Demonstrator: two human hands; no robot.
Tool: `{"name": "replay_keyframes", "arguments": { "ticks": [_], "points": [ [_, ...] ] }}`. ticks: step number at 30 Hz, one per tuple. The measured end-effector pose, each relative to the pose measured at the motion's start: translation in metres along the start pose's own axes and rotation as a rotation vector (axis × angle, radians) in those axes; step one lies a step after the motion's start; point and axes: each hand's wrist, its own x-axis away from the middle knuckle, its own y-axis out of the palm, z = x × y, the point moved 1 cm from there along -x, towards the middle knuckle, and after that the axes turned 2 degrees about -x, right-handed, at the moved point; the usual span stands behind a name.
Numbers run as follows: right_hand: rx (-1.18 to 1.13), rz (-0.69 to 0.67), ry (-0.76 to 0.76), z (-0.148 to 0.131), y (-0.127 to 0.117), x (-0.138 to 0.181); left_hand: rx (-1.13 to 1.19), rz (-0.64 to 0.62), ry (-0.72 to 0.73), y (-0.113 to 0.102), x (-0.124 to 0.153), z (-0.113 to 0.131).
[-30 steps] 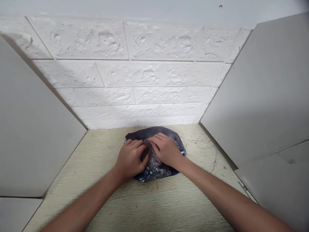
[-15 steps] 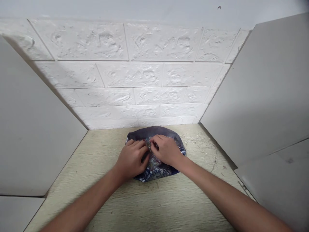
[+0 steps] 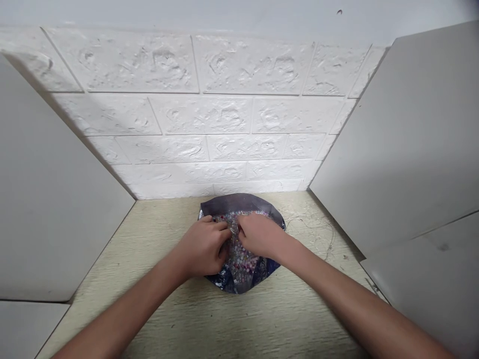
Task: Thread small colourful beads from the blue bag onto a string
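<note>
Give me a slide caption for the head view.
Left hand and right hand bent over small beads at a dark bag on a pale table, white wall behind.

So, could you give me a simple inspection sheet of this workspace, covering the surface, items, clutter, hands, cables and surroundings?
Surface: pale, wood-grained tabletop, with a few dark specks.
Job's things: dark, shiny bag, lying open, with many small multicoloured beads.
Clutter: thin, tangled strands to the right of the bag.
Left hand: curled over the bag's left side; some fingertips hidden, grip unclear.
Right hand: curled over the beads; grip unclear.
Cables: nothing seen.
Surroundings: white brick-patterned wall behind; grey-white panels on both sides.
</note>
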Motion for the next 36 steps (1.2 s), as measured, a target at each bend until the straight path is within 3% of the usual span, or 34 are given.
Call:
{"name": "replay_keyframes", "arguments": {
  "ticks": [7, 14, 24, 31, 36],
  "points": [
    [-0.089, -0.167, -0.045, 0.002, -0.013, 0.011, 0.064, -0.103, 0.028, -0.009, 0.006, 0.004],
    [-0.206, -0.59, -0.05, -0.003, -0.023, 0.023, 0.085, -0.223, 0.019, -0.023, 0.01, 0.015],
    [-0.286, -0.777, -0.207, -0.014, -0.018, 0.024, 0.096, -0.315, -0.032, -0.038, 0.016, 0.021],
    [-0.414, -0.721, -0.09, -0.008, -0.026, 0.025, 0.109, -0.266, -0.048, -0.032, 0.015, 0.019],
    [-0.407, -0.288, -0.115, 0.005, -0.035, 0.018, 0.089, -0.263, -0.024, -0.026, 0.015, 0.015]
  ]
}}
